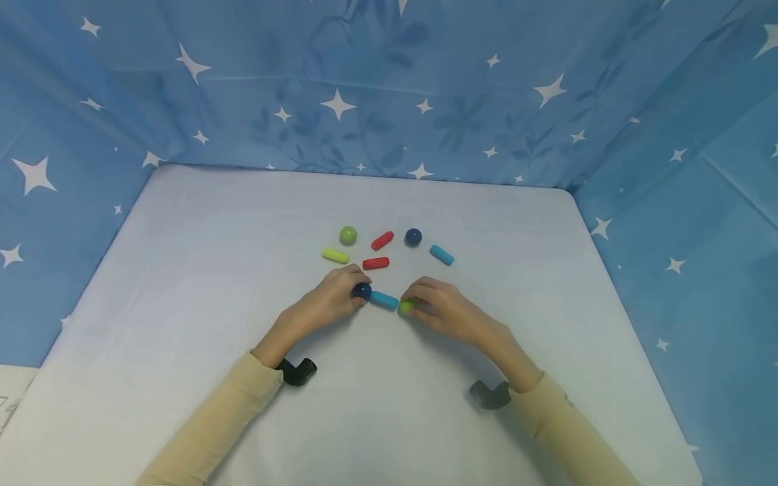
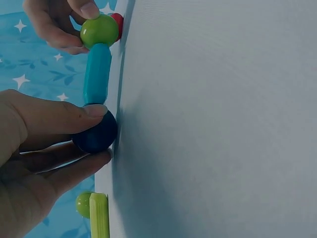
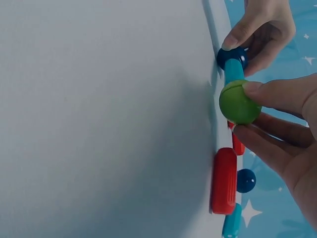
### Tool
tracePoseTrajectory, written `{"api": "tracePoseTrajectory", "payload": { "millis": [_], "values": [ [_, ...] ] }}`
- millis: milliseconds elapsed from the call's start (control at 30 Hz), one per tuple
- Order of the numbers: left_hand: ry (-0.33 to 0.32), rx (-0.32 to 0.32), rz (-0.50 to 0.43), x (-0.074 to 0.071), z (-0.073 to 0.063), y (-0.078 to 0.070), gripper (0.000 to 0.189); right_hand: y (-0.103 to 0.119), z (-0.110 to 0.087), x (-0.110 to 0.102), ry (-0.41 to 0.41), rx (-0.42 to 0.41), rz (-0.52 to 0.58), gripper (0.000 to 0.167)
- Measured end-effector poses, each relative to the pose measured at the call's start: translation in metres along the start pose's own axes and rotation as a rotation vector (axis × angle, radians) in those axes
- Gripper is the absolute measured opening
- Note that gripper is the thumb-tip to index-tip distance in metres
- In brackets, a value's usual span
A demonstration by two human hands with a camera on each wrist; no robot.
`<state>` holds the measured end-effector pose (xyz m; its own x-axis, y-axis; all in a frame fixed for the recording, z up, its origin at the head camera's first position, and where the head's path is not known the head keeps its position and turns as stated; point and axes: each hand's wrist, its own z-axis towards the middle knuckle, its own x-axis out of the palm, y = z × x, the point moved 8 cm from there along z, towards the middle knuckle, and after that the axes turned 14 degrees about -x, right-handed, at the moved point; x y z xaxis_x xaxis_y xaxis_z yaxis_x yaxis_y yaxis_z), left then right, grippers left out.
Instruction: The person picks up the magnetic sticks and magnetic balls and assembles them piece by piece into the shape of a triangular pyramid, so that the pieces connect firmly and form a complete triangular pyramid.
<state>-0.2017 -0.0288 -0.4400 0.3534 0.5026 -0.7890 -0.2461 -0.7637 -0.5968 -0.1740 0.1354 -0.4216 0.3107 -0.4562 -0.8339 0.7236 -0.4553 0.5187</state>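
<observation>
My left hand (image 1: 331, 297) pinches a dark blue ball (image 2: 95, 135) between thumb and fingers. My right hand (image 1: 446, 309) pinches a green ball (image 3: 239, 102) the same way. Between the two balls lies a light blue stick (image 1: 384, 300), one end meeting each ball, so the three form a short row on the table. Whether the stick is fixed to either ball I cannot tell. Just beyond the hands lie two red sticks (image 1: 376, 263), a yellow-green stick (image 1: 335, 256), a second green ball (image 1: 348, 235), another dark blue ball (image 1: 413, 237) and another light blue stick (image 1: 442, 254).
A white-covered table (image 1: 243, 223) holds all the pieces. Blue star-patterned curtain (image 1: 365, 88) hangs behind it and along the sides. Black curved objects sit by each wrist, one at the left sleeve (image 1: 219, 412) and one at the right sleeve (image 1: 565, 425).
</observation>
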Motion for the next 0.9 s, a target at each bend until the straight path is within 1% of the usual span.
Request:
{"api": "tracePoseTrajectory", "payload": {
  "millis": [167, 300, 467, 700, 900],
  "values": [
    [-0.005, -0.008, 0.008, -0.001, 0.001, -0.001, 0.031, 0.0, 0.001, 0.003, 0.005, -0.002, -0.006, 0.023],
    [-0.002, -0.018, 0.019, -0.001, 0.003, 0.001, 0.035, 0.001, 0.0, 0.005, 0.006, -0.006, -0.01, 0.023],
    [-0.003, -0.038, -0.022, -0.001, 0.006, 0.008, 0.038, 0.004, 0.001, 0.009, 0.022, -0.016, -0.026, 0.021],
    [-0.006, -0.025, -0.044, -0.002, 0.007, 0.009, 0.037, 0.009, 0.0, 0.012, 0.036, -0.015, -0.06, 0.022],
    [-0.014, -0.022, -0.056, -0.002, 0.005, 0.006, 0.034, 0.023, 0.0, 0.019, 0.057, -0.069, -0.076, 0.024]
  ]
}}
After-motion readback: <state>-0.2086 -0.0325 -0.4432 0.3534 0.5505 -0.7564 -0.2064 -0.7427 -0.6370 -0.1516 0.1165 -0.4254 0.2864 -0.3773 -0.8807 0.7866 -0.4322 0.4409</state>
